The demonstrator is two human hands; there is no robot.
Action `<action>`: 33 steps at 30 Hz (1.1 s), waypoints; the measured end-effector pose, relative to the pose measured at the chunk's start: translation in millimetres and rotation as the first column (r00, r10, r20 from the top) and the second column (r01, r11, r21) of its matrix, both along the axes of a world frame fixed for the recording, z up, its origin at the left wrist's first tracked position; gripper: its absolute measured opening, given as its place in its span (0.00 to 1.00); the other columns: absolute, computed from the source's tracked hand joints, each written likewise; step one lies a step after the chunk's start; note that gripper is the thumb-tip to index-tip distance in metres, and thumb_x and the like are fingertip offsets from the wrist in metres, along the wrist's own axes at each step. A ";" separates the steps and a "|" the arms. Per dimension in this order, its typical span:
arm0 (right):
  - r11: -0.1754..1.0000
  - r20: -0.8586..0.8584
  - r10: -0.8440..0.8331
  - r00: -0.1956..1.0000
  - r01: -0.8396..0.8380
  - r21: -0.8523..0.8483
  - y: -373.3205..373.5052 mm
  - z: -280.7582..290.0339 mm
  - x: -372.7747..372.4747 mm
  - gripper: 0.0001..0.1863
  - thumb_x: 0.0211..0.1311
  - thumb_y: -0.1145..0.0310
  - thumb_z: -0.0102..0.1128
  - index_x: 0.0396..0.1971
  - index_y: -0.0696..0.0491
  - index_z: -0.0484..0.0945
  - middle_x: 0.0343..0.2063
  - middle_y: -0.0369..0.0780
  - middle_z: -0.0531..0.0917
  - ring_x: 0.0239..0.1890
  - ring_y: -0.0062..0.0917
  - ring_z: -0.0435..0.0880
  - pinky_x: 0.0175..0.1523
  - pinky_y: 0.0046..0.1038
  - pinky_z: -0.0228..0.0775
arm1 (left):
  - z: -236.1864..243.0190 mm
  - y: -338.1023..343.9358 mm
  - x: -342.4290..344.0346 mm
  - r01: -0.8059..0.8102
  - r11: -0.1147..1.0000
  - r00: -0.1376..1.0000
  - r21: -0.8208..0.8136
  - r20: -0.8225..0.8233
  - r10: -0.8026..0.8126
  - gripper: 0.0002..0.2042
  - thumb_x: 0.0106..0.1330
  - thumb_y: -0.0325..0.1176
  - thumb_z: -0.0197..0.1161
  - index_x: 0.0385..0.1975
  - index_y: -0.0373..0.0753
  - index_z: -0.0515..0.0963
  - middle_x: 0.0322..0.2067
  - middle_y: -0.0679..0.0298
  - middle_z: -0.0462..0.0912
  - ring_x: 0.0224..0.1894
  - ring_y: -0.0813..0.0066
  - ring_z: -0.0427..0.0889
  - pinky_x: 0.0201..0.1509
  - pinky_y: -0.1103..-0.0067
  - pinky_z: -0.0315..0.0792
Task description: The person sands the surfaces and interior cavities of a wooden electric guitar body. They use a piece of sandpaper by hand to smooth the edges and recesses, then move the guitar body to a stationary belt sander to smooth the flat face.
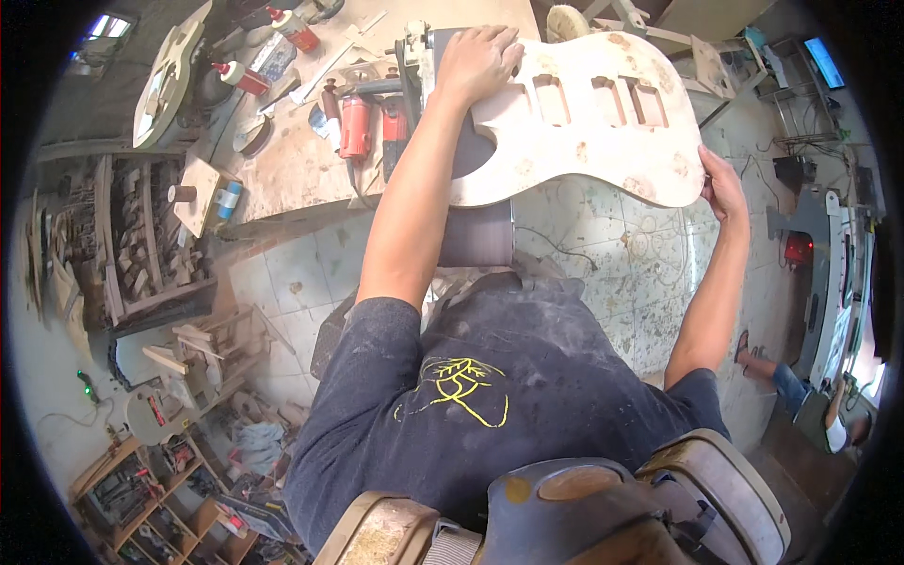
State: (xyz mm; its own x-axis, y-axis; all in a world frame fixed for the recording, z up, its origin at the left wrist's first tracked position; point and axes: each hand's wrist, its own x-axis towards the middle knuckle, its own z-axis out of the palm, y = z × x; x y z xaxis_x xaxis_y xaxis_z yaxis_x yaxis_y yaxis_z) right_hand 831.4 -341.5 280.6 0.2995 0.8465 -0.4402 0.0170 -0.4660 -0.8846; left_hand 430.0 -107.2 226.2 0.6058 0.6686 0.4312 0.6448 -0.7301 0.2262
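Observation:
A pale wooden electric guitar body (pixel 574 153) with several rectangular cut-outs lies over a dark belt sander (pixel 477 235). My left hand (pixel 477 66) lies on the body's upper left part, fingers stretched out and pointing right. At the body's right end, my right hand (pixel 723 186) grips the edge, its fingers partly hidden. The dark sanding belt shows in the body's left curve and again below its near edge. Where wood and belt meet underneath is hidden.
On the workbench (pixel 311 184) to the left are a red power tool (pixel 356 127), glue bottles (pixel 243 77) and scraps. A second guitar body (pixel 171 75) stands far left. Shelves (pixel 155 499) fill the lower left. Another person's leg (pixel 767 372) shows at the right.

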 end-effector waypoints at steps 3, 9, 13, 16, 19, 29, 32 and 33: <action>0.999 0.041 0.007 0.999 -0.005 -0.039 -1.7 -6.6 -6.1 0.24 0.75 0.55 0.54 0.58 0.59 0.77 0.46 0.38 0.86 0.43 0.19 0.87 0.44 0.22 0.82 | 10.8 -10.5 -11.9 -0.035 0.993 0.999 -0.113 0.030 0.039 0.24 0.75 0.46 0.45 0.65 0.42 0.72 0.65 0.56 0.74 0.67 0.55 0.70 0.70 0.62 0.62; 1.000 0.002 0.008 1.000 -0.008 -0.007 -13.4 -5.6 -43.4 0.24 0.74 0.54 0.54 0.58 0.57 0.78 0.45 0.37 0.87 0.42 0.17 0.87 0.43 0.21 0.81 | 10.3 -17.9 -40.8 -0.067 0.993 0.997 -0.099 0.017 0.069 0.25 0.75 0.47 0.44 0.63 0.41 0.73 0.64 0.57 0.75 0.68 0.56 0.70 0.71 0.62 0.61; 1.000 -0.014 0.017 1.000 -0.017 0.013 -23.5 -9.0 -52.8 0.24 0.74 0.54 0.54 0.58 0.57 0.77 0.46 0.37 0.86 0.42 0.17 0.86 0.44 0.21 0.80 | 8.0 -18.0 -48.5 -0.047 0.989 0.999 -0.142 0.021 0.050 0.25 0.75 0.48 0.44 0.64 0.40 0.73 0.65 0.56 0.74 0.68 0.56 0.70 0.71 0.62 0.60; 1.000 -0.021 0.020 1.000 -0.020 0.021 -29.5 -11.1 -43.1 0.24 0.75 0.54 0.53 0.59 0.57 0.77 0.46 0.37 0.86 0.42 0.17 0.86 0.44 0.21 0.80 | 12.2 -19.7 -39.0 -0.046 0.984 0.999 -0.171 -0.025 0.042 0.26 0.75 0.47 0.44 0.66 0.40 0.71 0.66 0.55 0.72 0.69 0.54 0.68 0.73 0.62 0.59; 1.000 -0.030 0.001 1.000 0.000 0.025 -32.0 -10.5 -30.7 0.24 0.75 0.55 0.53 0.59 0.57 0.77 0.46 0.37 0.86 0.42 0.17 0.86 0.43 0.22 0.80 | 16.5 -23.8 -21.5 -0.041 0.987 0.999 -0.156 0.021 0.045 0.24 0.75 0.48 0.45 0.62 0.41 0.75 0.64 0.55 0.75 0.67 0.55 0.71 0.70 0.61 0.61; 0.999 0.033 -0.035 0.999 0.034 0.012 -14.8 -10.9 -7.2 0.24 0.76 0.54 0.52 0.59 0.57 0.77 0.43 0.36 0.86 0.38 0.17 0.86 0.37 0.20 0.79 | 16.8 -20.8 5.1 -0.046 0.974 0.998 -0.223 0.024 0.053 0.25 0.74 0.47 0.45 0.64 0.42 0.73 0.64 0.56 0.75 0.68 0.56 0.69 0.71 0.63 0.60; 0.998 0.104 -0.061 0.993 0.063 -0.013 -9.5 -6.3 -27.6 0.24 0.76 0.52 0.52 0.56 0.57 0.79 0.40 0.35 0.87 0.35 0.16 0.85 0.34 0.19 0.76 | 17.8 -23.9 -7.2 -0.073 0.977 0.997 -0.201 0.018 0.078 0.25 0.75 0.47 0.45 0.65 0.42 0.72 0.63 0.56 0.75 0.68 0.56 0.69 0.70 0.63 0.60; 0.996 0.151 -0.073 0.986 0.078 -0.030 -7.7 -7.5 -34.1 0.25 0.76 0.51 0.51 0.54 0.57 0.81 0.38 0.35 0.87 0.33 0.15 0.85 0.33 0.19 0.75 | 17.2 -24.3 -13.0 -0.073 0.976 0.997 -0.203 0.015 0.078 0.25 0.75 0.47 0.45 0.65 0.42 0.72 0.63 0.56 0.75 0.68 0.56 0.69 0.70 0.63 0.60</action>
